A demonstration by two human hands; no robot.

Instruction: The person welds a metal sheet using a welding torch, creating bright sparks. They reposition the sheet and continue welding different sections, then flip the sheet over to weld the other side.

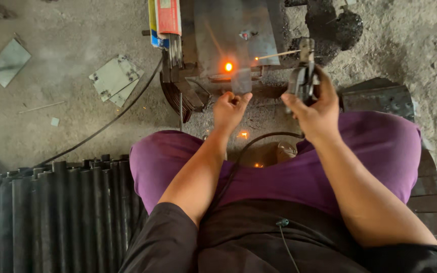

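Overhead, the dark metal electrode holder (pixel 302 78) was gripped firmly in the right hand (pixel 313 112), fingers wrapped fully around its handle, with the thin welding rod (pixel 278 54) projecting left from its clamp, above and beyond the knuckles. A small flat dark metal plate (pixel 241 81) was pinched upright at its lower edge by the fingertips of the left hand (pixel 228 110). An orange glowing spot (pixel 228 66) was seen just left of the plate, on the grey steel workpiece (pixel 228 35).
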